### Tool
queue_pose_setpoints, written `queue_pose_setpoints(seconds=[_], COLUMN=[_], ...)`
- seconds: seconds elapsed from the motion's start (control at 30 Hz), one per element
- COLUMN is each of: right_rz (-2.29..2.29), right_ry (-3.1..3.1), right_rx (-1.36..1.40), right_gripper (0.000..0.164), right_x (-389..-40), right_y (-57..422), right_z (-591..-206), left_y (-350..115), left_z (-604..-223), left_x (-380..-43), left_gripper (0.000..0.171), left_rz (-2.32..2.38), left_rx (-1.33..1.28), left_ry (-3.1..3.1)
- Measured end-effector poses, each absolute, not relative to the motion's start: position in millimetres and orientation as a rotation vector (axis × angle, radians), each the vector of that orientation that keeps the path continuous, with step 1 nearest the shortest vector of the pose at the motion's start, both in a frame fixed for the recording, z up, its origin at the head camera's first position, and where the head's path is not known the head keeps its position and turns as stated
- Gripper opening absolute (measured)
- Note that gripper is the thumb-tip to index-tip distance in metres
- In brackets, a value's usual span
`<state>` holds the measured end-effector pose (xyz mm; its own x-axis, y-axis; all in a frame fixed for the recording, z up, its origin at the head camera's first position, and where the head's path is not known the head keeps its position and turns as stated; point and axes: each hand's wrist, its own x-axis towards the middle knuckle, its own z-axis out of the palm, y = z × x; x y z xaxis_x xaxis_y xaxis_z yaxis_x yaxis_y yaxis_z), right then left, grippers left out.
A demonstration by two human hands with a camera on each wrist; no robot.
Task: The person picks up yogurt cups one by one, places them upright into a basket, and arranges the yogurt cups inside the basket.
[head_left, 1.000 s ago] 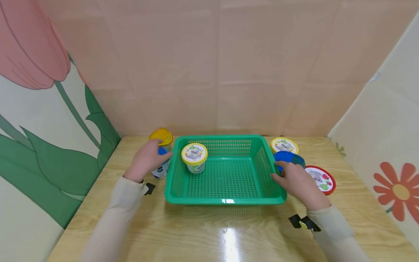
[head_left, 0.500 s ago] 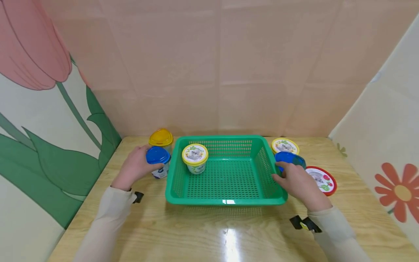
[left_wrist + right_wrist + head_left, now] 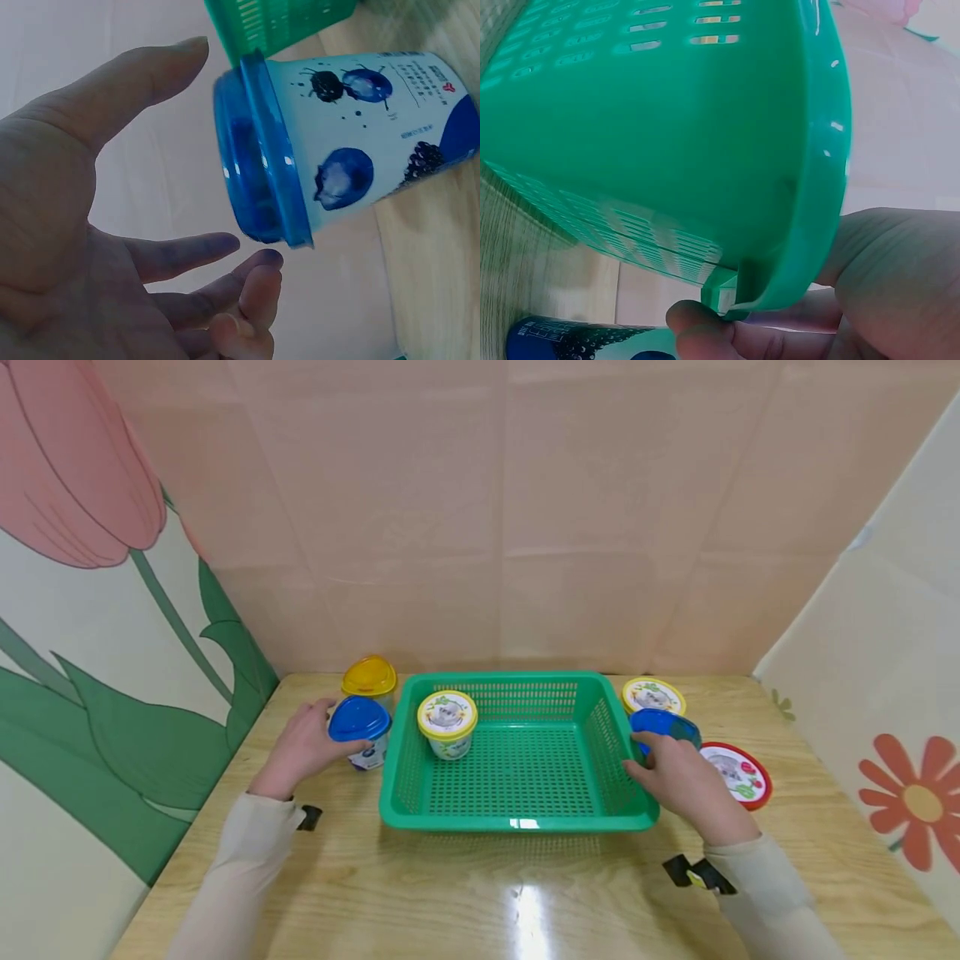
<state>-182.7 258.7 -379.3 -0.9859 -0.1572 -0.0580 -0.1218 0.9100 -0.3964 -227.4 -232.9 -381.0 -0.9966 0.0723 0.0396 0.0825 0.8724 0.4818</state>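
A cup with a clear blue lid (image 3: 359, 718) and blueberries on its side stands left of the green basket (image 3: 517, 822). My left hand (image 3: 302, 746) is spread beside this cup, thumb and fingers around the lid. In the left wrist view, gaps show between the fingertips (image 3: 225, 241) and the lid. My right hand (image 3: 686, 781) grips the basket's right rim, with fingertips (image 3: 694, 330) under its edge in the right wrist view. Inside the basket, at the left, stands a yellow-lidded cup (image 3: 447, 714).
Behind the blue-lidded cup is a cup with a clear yellow lid (image 3: 370, 677). Right of the basket stand a yellow-rimmed cup (image 3: 653, 695), another blue-lidded cup (image 3: 663, 723) and a red-rimmed cup (image 3: 738, 772). A wall (image 3: 480, 527) rises behind the wooden table (image 3: 420, 893).
My left hand has drawn back to the left and toward me, from over the blue-lidded cup to beside it, uncovering the lid. My right hand has stayed on the basket rim.
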Motion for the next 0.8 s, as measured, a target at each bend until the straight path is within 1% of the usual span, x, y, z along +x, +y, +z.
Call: queue_pose_setpoints(seconds=[0.23,0.8], right_rz=[-0.615,-0.607], right_ry=[2.989,2.985], right_rx=[-0.233,-0.244], right_gripper=[0.057,0.057], right_x=[-183.1,-185.6], right_y=[258.6,260.4], right_z=[-379.9,-381.3], left_y=[-237.5,-245.0], left_z=[-387.3,-402.4], left_x=[-231.8,-241.0], left_gripper=[0.102,0.108], left_rz=[-0.833,-0.991], left_rx=[-0.103,-0.038], left_ry=[-3.038,-3.081])
